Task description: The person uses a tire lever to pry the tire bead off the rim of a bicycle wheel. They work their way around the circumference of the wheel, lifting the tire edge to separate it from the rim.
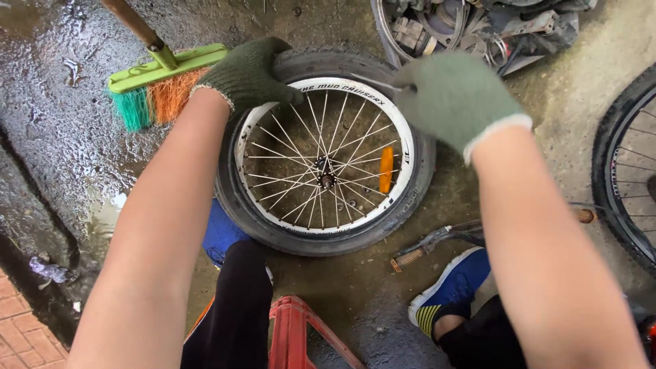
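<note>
Bike wheel (326, 147) is lying flat on the wet concrete floor (61, 123), right in front of the person's knees. Left hand (247, 74), in a dark green knit glove, is clamped over the black tyre (424, 171) at the top left of the wheel, fingers curled onto the white rim (408, 147). Right hand (458, 96), in a lighter green glove, is closed round a thin metal tool (379, 83) whose tip sits at the top of the rim. An orange reflector (386, 170) is clipped in the spokes. Further out: a green-and-orange broom (157, 85) to the upper left, a pedal (408, 258) below the wheel, a blue shoe (451, 290), a red stool (294, 331), and another wheel (625, 164) on the right edge.
</note>
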